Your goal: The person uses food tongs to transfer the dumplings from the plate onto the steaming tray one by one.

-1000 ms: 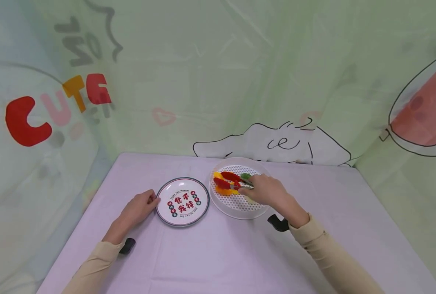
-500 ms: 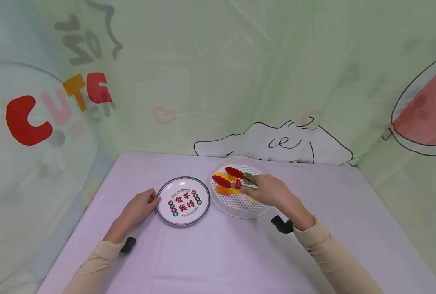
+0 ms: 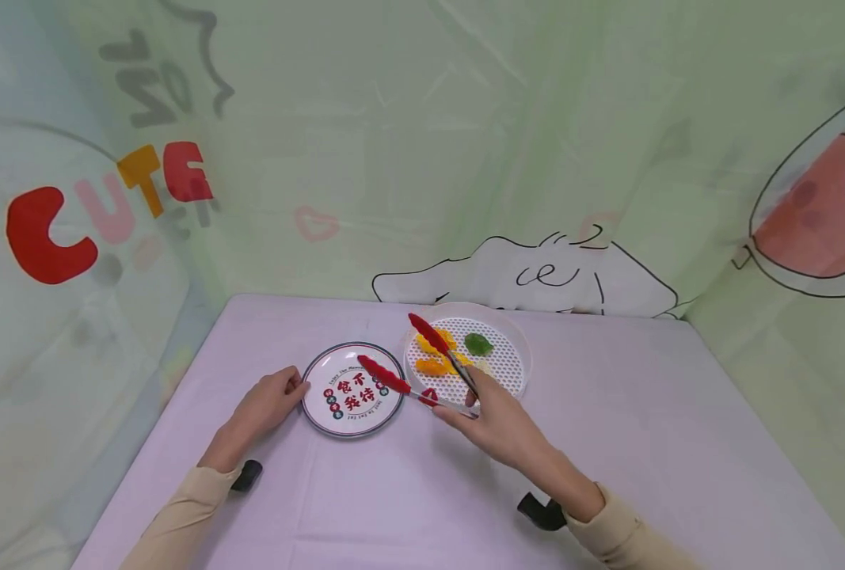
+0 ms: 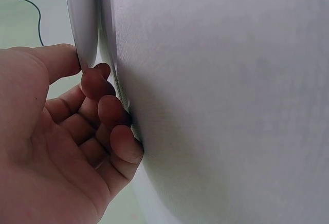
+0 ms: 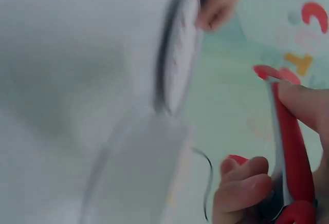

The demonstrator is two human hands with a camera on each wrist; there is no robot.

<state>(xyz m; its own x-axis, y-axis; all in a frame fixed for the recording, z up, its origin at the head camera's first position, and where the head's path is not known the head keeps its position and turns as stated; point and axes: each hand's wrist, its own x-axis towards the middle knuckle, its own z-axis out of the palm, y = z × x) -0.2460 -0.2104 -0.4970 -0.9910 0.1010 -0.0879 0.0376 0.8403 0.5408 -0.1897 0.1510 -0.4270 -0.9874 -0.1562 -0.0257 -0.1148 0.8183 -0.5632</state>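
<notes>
My left hand pinches the left rim of a white plate with red lettering. The left wrist view shows the thumb on one side of the plate's edge and the fingers curled on the other. My right hand grips red-tipped metal tongs, their two arms spread wide. One tip hangs over the plate, the other over the round white perforated tray; nothing shows between them. Thumb and curled fingers lie on the red handles in the right wrist view.
In the perforated tray lie yellow-orange pieces, a green leafy piece and a pale piece. Plate and tray stand side by side on a lilac-covered table. Printed curtains rise behind and at the sides.
The right hand has drawn the tongs left and towards the body, out over the plate's right side. Their tips have spread from near each other to wide apart. The left hand stays.
</notes>
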